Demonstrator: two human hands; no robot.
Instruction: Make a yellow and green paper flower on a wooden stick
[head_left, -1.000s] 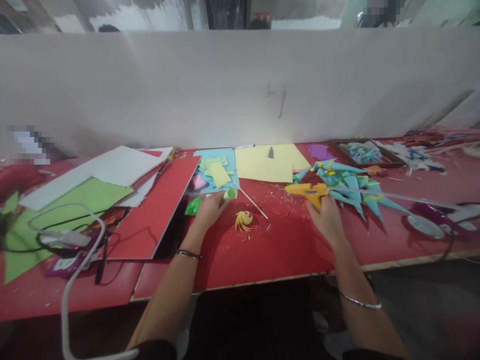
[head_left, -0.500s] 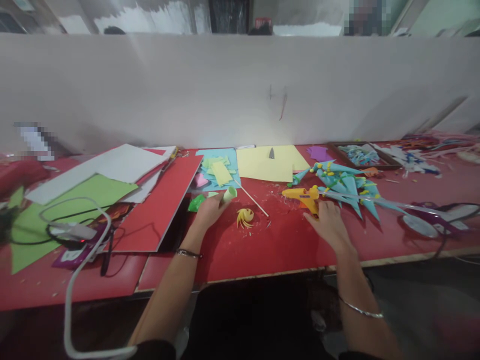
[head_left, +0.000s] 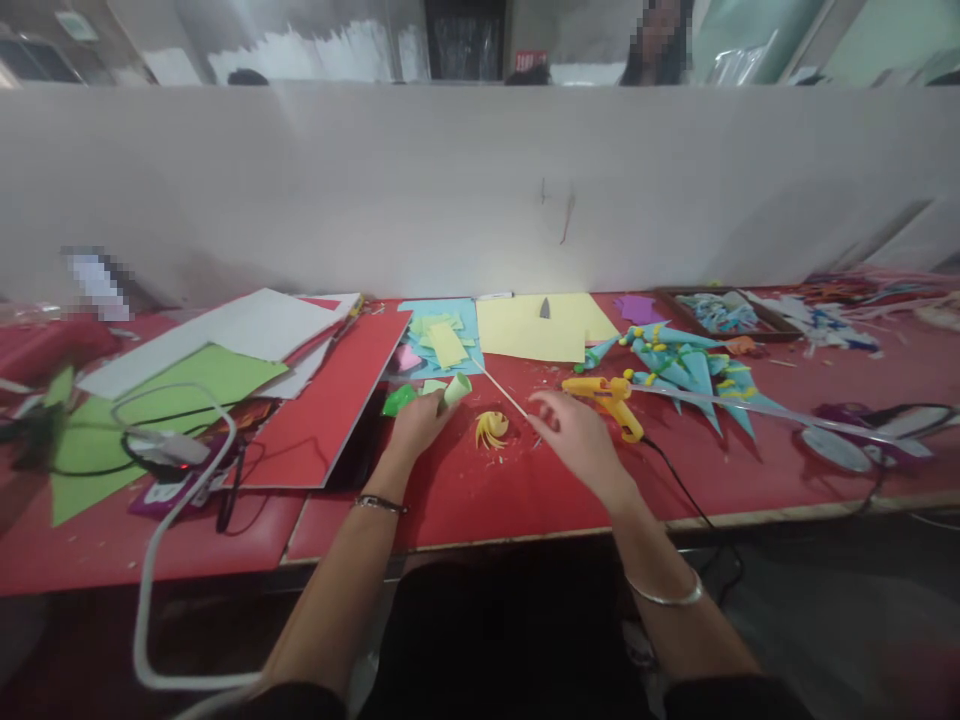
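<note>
My left hand (head_left: pixel 420 425) grips a rolled pale green paper tube (head_left: pixel 457 388). Just right of it, a curled yellow paper piece (head_left: pixel 491 428) lies on the red tabletop (head_left: pixel 465 510). My right hand (head_left: pixel 574 440) is over the table with thumb and fingers apart and nothing between them, its fingertips close to the lower end of a thin stick (head_left: pixel 502 388). Beyond that hand lies a yellow glue gun (head_left: pixel 611 400), its black cord running to the table's front edge.
Blue paper cones (head_left: pixel 686 370) lie at the right, near a tray (head_left: pixel 776 325) of scraps. Yellow sheets (head_left: pixel 532 335) lie at the back. Red board (head_left: pixel 330 400), green paper (head_left: pixel 172 400) and a white cable (head_left: pixel 150 570) occupy the left. A white partition (head_left: pixel 375 190) stands behind.
My right hand has let go of the glue gun and moved left towards the stick. My left hand still holds the green tube. The yellow paper piece has turned slightly.
</note>
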